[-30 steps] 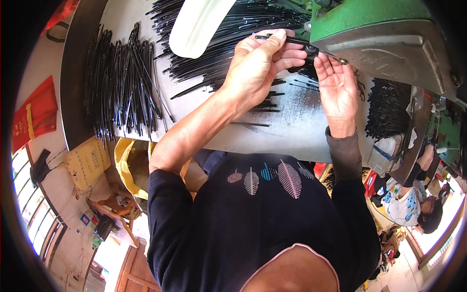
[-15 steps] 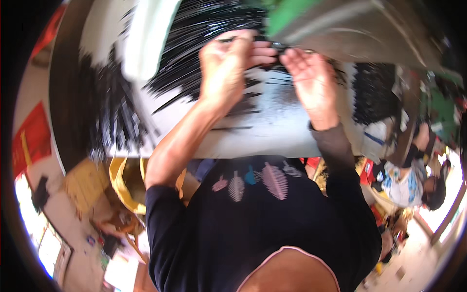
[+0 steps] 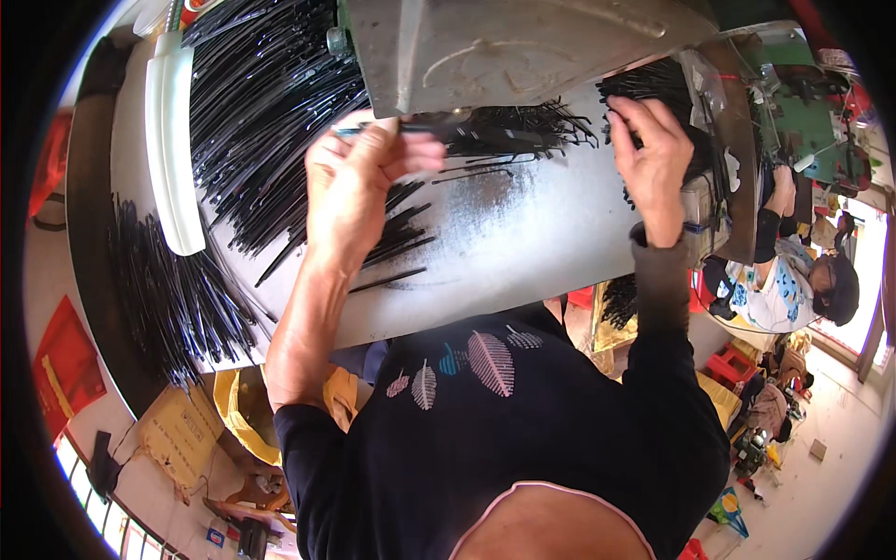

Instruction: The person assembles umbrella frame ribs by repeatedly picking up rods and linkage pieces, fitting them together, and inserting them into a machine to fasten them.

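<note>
On a grey metal worktable (image 3: 523, 243) lie heaps of thin black rods (image 3: 271, 103). My left hand (image 3: 359, 182) is raised over the table's middle, its fingers pinched on a black rod (image 3: 434, 121) held at the lower edge of a grey metal machine housing (image 3: 504, 42). Off to the right, my right hand (image 3: 653, 154) reaches with spread fingers into a separate bunch of black rods (image 3: 653, 89) and touches them. Whether those fingers hold any rod is hidden.
A long white plastic piece (image 3: 173, 149) lies at the table's left, with more black rods (image 3: 177, 289) on a dark ledge beyond it. Another person (image 3: 793, 271) sits at the right by a green machine (image 3: 812, 121). Yellow bags and cardboard (image 3: 187, 429) lie under the table.
My hands, close together on one black piece a second ago, have parted. The left stays at the machine's edge with a rod; the right has moved out to the right-hand pile.
</note>
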`<state>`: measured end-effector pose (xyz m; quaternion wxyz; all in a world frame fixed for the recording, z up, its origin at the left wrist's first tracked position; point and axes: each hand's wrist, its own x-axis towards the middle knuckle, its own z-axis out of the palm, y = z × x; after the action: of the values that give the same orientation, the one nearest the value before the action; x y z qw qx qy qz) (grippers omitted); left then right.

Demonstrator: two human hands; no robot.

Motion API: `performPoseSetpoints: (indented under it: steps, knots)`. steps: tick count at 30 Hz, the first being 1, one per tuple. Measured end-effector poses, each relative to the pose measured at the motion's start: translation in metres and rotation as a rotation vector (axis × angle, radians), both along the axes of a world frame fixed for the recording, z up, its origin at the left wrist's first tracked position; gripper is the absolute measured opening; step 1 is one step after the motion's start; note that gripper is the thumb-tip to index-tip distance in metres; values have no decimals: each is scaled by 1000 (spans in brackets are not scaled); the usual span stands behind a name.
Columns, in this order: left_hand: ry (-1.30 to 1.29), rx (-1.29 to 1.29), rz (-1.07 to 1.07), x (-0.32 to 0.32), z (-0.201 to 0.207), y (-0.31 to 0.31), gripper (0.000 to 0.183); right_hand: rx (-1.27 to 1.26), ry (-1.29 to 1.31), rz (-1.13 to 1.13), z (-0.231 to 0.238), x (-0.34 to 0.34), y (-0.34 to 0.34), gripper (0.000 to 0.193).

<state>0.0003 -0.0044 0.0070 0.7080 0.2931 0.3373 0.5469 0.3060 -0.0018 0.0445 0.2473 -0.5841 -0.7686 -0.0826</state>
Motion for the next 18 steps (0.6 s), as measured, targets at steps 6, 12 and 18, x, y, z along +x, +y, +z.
performPoseSetpoints:
  steps: [6,12,18]
  knots:
    - [69,-131,-116,11,1,-29,23,138,-247,94,-4,12,12,19]
    - [-3,-66,-180,4,-15,-37,12,206,-117,351,-15,-27,14,24]
    - [-252,-247,-165,4,-7,-32,10,75,4,658,-29,-102,0,28]
